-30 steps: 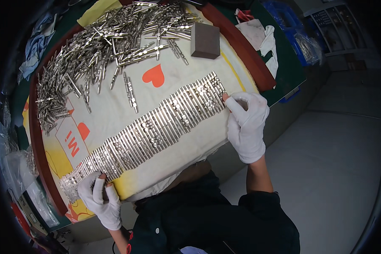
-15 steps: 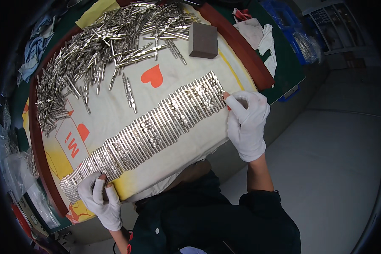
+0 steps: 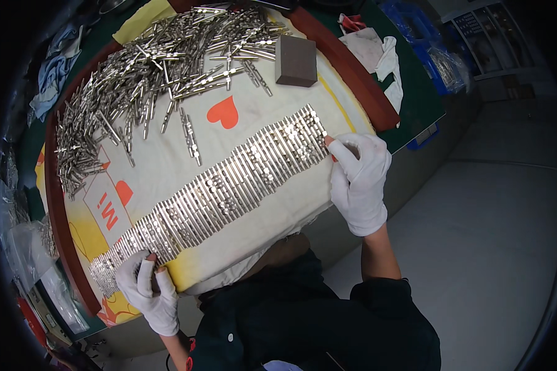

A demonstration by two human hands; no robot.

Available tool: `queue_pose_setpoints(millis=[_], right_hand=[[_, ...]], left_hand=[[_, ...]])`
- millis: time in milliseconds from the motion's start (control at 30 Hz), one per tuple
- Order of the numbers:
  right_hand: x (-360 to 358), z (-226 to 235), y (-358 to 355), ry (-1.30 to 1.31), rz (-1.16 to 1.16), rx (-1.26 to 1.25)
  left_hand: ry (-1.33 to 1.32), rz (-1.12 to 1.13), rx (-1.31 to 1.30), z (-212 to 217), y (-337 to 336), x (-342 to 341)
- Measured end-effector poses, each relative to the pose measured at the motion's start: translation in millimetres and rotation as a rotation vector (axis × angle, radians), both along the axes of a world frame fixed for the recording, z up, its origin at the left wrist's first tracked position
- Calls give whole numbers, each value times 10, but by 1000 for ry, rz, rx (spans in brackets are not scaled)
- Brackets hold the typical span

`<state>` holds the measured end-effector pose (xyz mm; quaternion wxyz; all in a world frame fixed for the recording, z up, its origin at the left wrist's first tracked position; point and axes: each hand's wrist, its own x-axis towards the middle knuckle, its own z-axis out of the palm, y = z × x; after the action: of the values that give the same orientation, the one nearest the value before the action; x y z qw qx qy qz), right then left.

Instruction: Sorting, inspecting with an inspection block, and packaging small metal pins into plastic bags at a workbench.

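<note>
A long row of small silver metal pins [image 3: 229, 185] lies side by side across a cream cloth [image 3: 254, 133] with red heart prints. My right hand [image 3: 359, 179], in a white glove, presses its fingertips against the right end of the row. In a white glove too, my left hand [image 3: 147, 290] rests on the row's left end near the table's front edge. Neither hand grips anything. A big loose heap of the same pins [image 3: 148, 68] lies at the back of the cloth.
A brown sanding block [image 3: 295, 60] sits at the back right of the cloth. A red-brown rim [image 3: 359, 80] edges the green table. White rags [image 3: 377, 52] and blue bins [image 3: 427, 43] lie at the right, plastic bags [image 3: 18, 241] at the left. Grey floor is to the right.
My left hand has shifted slightly up and right along the row's left end. My right hand stays at the right end.
</note>
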<state>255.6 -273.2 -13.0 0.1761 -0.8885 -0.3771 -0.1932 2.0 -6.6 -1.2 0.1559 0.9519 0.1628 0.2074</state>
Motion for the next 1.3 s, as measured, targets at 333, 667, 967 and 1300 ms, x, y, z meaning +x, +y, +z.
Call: queue_pose_setpoints(millis=[333, 667, 967, 1300], right_hand=[[21, 2, -6, -8, -2, 12], [15, 10, -1, 3, 16, 21], [209, -167, -84, 82, -75, 504], [208, -254, -21, 135, -235, 696]], left_hand=[[2, -1, 12, -4, 4, -1], [1, -3, 3, 9, 13, 10], [98, -319, 83, 338, 128, 138], [313, -1100, 132, 491, 56, 1808]])
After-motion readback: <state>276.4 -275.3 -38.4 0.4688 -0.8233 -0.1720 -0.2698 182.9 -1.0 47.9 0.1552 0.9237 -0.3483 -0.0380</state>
